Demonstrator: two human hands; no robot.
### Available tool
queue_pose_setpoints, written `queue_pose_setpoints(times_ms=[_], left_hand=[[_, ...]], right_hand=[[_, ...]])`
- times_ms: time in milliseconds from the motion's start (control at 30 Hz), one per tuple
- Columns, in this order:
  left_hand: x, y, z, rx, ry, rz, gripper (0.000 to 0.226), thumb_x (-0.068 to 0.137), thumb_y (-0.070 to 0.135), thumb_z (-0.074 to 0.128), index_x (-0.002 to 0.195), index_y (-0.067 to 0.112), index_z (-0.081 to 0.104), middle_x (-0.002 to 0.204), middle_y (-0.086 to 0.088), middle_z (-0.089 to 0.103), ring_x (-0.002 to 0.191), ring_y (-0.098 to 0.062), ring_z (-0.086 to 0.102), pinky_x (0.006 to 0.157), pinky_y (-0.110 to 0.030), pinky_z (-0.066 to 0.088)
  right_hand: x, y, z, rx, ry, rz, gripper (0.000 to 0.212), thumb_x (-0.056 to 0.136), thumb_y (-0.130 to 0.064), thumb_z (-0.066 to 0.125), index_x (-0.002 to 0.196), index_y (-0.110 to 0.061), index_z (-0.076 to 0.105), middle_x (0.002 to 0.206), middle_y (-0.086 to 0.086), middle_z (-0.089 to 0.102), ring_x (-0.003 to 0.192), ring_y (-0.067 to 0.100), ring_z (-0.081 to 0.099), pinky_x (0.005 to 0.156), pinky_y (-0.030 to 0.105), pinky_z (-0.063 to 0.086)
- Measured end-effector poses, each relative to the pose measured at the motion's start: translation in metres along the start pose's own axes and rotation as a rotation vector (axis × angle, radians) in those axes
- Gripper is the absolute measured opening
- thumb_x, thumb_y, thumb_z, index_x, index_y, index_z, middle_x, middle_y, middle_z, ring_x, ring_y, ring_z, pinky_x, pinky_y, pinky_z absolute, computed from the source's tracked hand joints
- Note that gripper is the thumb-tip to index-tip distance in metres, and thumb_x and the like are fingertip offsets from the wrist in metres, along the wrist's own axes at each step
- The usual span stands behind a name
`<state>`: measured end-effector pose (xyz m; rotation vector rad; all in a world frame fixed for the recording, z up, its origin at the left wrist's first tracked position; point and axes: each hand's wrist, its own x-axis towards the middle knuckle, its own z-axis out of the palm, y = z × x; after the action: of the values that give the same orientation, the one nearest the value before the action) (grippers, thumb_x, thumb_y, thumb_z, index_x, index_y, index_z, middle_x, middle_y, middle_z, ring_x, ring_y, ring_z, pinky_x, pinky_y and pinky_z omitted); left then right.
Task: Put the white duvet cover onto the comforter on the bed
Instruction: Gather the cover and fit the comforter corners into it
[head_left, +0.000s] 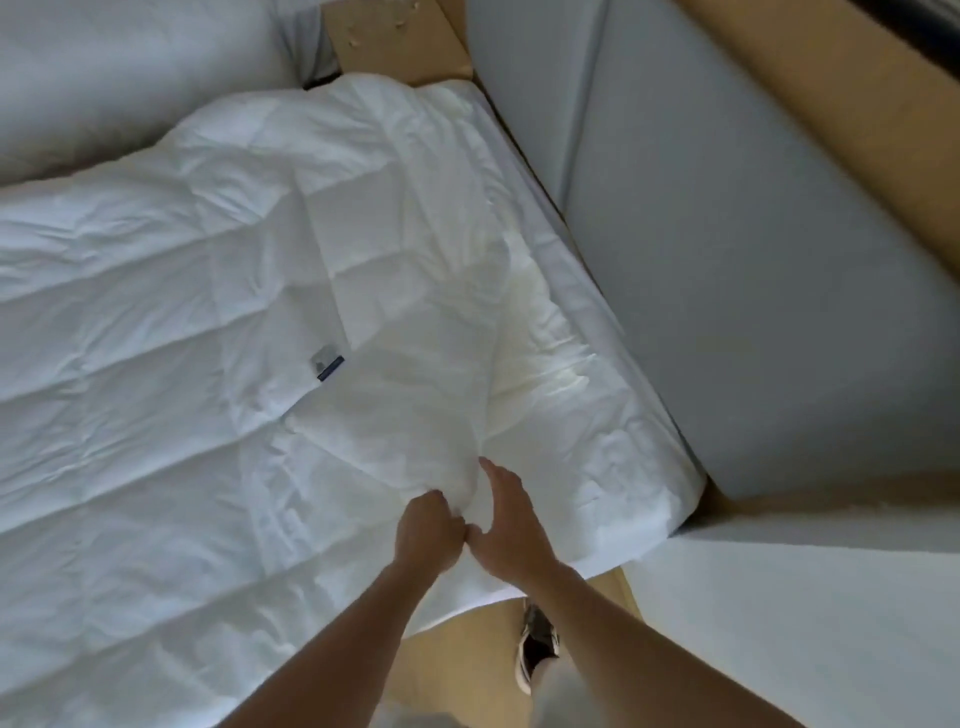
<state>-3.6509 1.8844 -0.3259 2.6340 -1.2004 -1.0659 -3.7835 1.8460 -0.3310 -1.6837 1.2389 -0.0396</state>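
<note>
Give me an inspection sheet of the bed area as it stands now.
Surface: bed, covered by bedding.
Job's things: quilted comforter spread flat; duvet cover lying over its right side in view, not yet on.
Clutter: pillow at far end; small tag on the cover.
Hands: left hand grips bunched duvet cover; right hand open, fingers on the fabric beside it.
Cables: nothing seen.
Surroundings: grey panels beside the bed; tan floor; one shoe below.
</note>
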Motion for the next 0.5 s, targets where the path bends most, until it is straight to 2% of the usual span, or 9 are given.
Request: queue_pose_setpoints(times_ms=[67, 133, 267, 333, 400, 467, 500], left_hand=[[-0.004, 0.002, -0.002, 0.309, 0.013, 0.167, 0.019, 0.093, 0.023, 0.058, 0.106, 0.011, 0.065, 0.11, -0.005, 0.068, 0.108, -0.025, 0.064, 0.087, -0.029, 0.044], [-0.004, 0.0, -0.005, 0.509, -0.001, 0.303, 0.025, 0.094, 0.021, 0.052, 0.112, 0.015, 0.067, 0.115, -0.003, 0.062, 0.111, -0.024, 0.058, 0.093, -0.033, 0.039], [-0.011, 0.007, -0.006, 0.699, -0.05, 0.449, 0.037, 0.096, 0.018, 0.049, 0.129, 0.015, 0.065, 0.137, -0.01, 0.045, 0.122, -0.03, 0.041, 0.105, -0.042, 0.033], [-0.011, 0.013, -0.011, 0.703, -0.059, 0.505, 0.037, 0.093, 0.017, 0.052, 0.128, 0.013, 0.064, 0.136, -0.014, 0.04, 0.118, -0.033, 0.039, 0.101, -0.044, 0.036], [-0.007, 0.017, -0.022, 0.596, -0.1, 0.531, 0.04, 0.088, 0.021, 0.058, 0.127, 0.014, 0.059, 0.133, -0.01, 0.037, 0.114, -0.031, 0.038, 0.099, -0.042, 0.038], [0.0, 0.021, -0.035, 0.426, -0.196, 0.51, 0.048, 0.085, 0.034, 0.066, 0.129, 0.021, 0.052, 0.143, -0.005, 0.031, 0.124, -0.03, 0.036, 0.104, -0.042, 0.038], [0.005, 0.024, -0.044, 0.284, -0.256, 0.468, 0.056, 0.083, 0.039, 0.07, 0.132, 0.023, 0.047, 0.146, -0.003, 0.028, 0.128, -0.028, 0.035, 0.107, -0.043, 0.038]], right_hand=[[0.014, 0.001, -0.019, -0.078, -0.104, -0.098, 0.096, 0.086, -0.037, 0.072, 0.16, -0.032, 0.012, 0.163, -0.005, 0.021, 0.147, 0.019, 0.027, 0.118, 0.04, 0.034], [0.023, 0.001, -0.031, 0.073, -0.128, -0.094, 0.103, 0.079, -0.045, 0.077, 0.158, -0.033, 0.013, 0.158, -0.007, 0.027, 0.144, 0.015, 0.032, 0.115, 0.032, 0.035], [0.038, -0.025, -0.037, 0.31, 0.079, -0.017, 0.111, 0.057, -0.061, 0.087, 0.146, -0.03, 0.028, 0.133, -0.014, 0.047, 0.121, 0.005, 0.048, 0.1, 0.025, 0.046], [0.044, -0.033, -0.037, 0.299, 0.28, 0.045, 0.087, 0.07, -0.048, 0.085, 0.14, -0.024, 0.04, 0.119, -0.01, 0.059, 0.109, 0.009, 0.059, 0.093, 0.028, 0.053], [0.045, -0.034, -0.047, 0.288, 0.382, 0.158, 0.045, 0.086, -0.03, 0.074, 0.126, -0.021, 0.054, 0.103, -0.004, 0.067, 0.098, 0.021, 0.068, 0.08, 0.035, 0.058], [0.036, -0.029, -0.057, 0.216, 0.345, 0.215, 0.01, 0.092, -0.02, 0.066, 0.101, -0.019, 0.062, 0.086, -0.006, 0.065, 0.088, 0.023, 0.068, 0.066, 0.022, 0.052], [0.027, -0.027, -0.061, 0.142, 0.297, 0.209, 0.004, 0.093, -0.018, 0.065, 0.093, -0.019, 0.061, 0.08, -0.009, 0.063, 0.083, 0.02, 0.066, 0.062, 0.014, 0.047]])
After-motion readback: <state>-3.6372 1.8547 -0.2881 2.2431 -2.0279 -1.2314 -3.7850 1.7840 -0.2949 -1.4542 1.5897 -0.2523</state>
